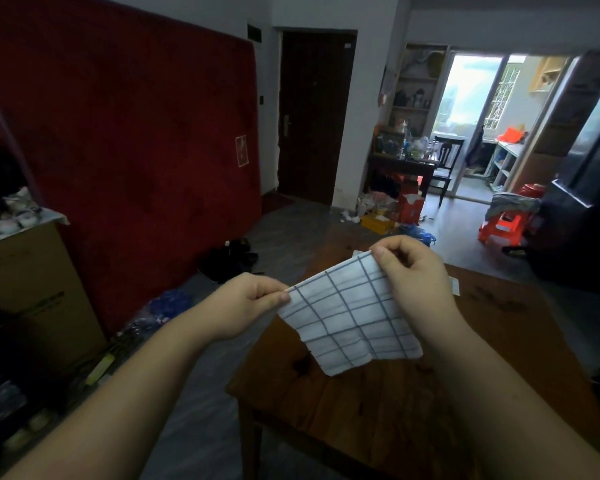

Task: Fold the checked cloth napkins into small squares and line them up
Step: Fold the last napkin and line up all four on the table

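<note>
A white napkin with a dark blue check (350, 317) hangs in the air above the wooden table (378, 403). My left hand (246, 303) pinches its upper left corner between thumb and fingers. My right hand (409, 268) pinches the upper right corner, a little higher. The cloth's top edge is stretched between the two hands and its lower part droops loose toward the table. A bit of another white cloth (358, 253) peeks out behind my right hand, mostly hidden.
A red mattress (129, 150) leans on the wall to the left, with a cardboard box (32, 282) before it. Dark bags and blue clutter lie on the floor left of the table. A small white item (453, 285) lies on the table's far right.
</note>
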The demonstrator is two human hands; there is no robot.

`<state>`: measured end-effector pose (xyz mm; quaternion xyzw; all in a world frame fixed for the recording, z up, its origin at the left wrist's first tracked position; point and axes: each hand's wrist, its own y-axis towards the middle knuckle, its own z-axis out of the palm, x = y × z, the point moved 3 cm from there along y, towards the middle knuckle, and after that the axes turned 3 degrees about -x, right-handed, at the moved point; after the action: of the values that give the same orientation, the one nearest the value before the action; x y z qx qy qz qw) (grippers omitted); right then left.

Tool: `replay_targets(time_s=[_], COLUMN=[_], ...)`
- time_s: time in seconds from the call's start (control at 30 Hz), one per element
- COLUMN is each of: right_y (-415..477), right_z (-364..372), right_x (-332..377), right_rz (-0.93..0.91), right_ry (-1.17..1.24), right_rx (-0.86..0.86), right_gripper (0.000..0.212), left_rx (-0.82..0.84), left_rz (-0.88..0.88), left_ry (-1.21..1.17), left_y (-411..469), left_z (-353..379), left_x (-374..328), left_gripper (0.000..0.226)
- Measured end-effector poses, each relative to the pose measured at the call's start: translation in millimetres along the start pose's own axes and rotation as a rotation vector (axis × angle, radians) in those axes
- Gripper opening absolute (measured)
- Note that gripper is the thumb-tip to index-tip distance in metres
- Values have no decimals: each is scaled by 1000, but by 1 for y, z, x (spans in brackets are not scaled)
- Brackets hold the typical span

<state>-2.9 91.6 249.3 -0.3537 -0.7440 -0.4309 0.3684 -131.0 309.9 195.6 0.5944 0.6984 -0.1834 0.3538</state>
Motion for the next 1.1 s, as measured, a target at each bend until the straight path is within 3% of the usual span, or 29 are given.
replay_targets(time_s=[0.1, 0.2, 0.47, 0.67, 0.83, 1.1], right_y=[-4, -10, -15, -18, -14, -13], right_z=[3, 9, 20, 16, 13, 11], right_x=[4, 9, 12, 7, 2, -3], right_rz=[-15, -60, -105, -67, -95, -136], right_ry=[13, -12, -28, -249, -341, -408], right_rx=[23, 72, 103, 394, 340, 327], right_gripper=[10, 10, 9, 15, 20, 19], left_rx=[48, -18, -230, -260, -201, -290], left_rz=[-14, 74, 172, 124, 130, 181], left_ry=[52, 109, 190, 83, 41, -129], left_y=[1, 8, 30, 33, 33, 32], left_z=[-9, -14, 7, 11, 16, 31], left_x=[-6, -35, -79, -70, -73, -77], left_gripper=[30, 40, 13, 9, 6, 4])
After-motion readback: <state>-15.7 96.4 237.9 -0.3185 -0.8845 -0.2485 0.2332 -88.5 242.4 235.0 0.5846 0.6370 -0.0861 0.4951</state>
